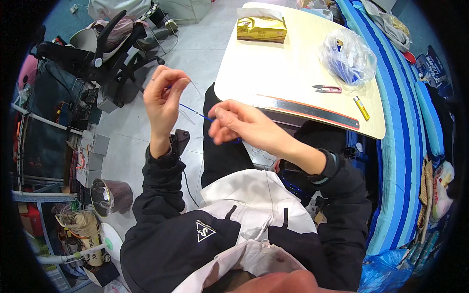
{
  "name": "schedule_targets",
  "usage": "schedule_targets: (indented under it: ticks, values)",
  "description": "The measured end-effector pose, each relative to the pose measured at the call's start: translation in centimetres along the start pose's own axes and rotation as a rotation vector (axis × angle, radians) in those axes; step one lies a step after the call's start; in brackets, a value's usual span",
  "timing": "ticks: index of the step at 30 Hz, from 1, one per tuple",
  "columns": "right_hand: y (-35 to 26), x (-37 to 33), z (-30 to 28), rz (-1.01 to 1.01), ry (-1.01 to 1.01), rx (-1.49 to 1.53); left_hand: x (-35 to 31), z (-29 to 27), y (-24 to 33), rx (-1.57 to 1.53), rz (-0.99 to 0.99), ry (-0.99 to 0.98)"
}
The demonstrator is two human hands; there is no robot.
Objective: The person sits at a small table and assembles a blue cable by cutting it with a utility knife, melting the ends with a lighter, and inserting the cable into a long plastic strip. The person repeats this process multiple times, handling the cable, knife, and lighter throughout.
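A thin blue cord [189, 108] runs between my hands, left of the table's near corner, with a small pale spot partway along it. My left hand [165, 93] is closed in a pinch on one end, and a thin, fine strand [196, 88] sticks out past its fingertips. Lower and to the right, my right hand [239, 123] has its fingers curled round the other stretch of cord. More blue shows just beneath that hand. What lies inside the right fingers is partly hidden.
On the cream table [293, 63] lie a steel ruler [308, 111], thread snips [327, 89], a yellow lighter [362, 108], a clear plastic bag [349, 56] and a yellow tissue box [262, 28]. A blue-striped bed [391, 146] flanks it. Leftward are an office chair [93, 56] and a bin [111, 197].
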State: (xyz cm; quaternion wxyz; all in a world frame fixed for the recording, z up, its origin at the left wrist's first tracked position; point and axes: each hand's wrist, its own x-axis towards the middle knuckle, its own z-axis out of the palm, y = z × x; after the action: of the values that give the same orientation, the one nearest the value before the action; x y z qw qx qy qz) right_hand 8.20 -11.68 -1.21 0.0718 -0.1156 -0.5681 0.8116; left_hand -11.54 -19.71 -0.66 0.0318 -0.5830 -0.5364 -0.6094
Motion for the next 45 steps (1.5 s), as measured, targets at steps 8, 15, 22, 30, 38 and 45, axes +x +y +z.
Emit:
schedule_targets:
  ticks: [8,15,22,30,38,45]
  values:
    - [-11.3,-5.1,-2.1,-0.136,0.435,-0.643,-2.0,5.7,-4.4,-0.436,-0.481,-0.023]
    - [-14.9,-1.7,-0.9,-0.28,0.521,-1.134,-2.6,17.4,2.5,-1.268,-0.535,-0.44]
    - [-17.7,-5.9,-9.2,-0.402,0.681,-1.324,-5.1,16.0,3.6,-1.564,-0.697,-0.681]
    - [-9.1,-17.1,-12.7,-0.028,0.702,-1.282,-5.4,10.9,-1.7,-0.603,-0.528,-0.605]
    - [1.3,-17.4,-13.7,-0.132,0.962,-0.507,-5.1,10.4,-3.8,-0.276,-0.462,-0.57]
    - [5.1,-13.9,-14.9,-0.307,1.138,-0.579,-3.1,10.1,-4.5,-0.076,-0.471,-0.558]
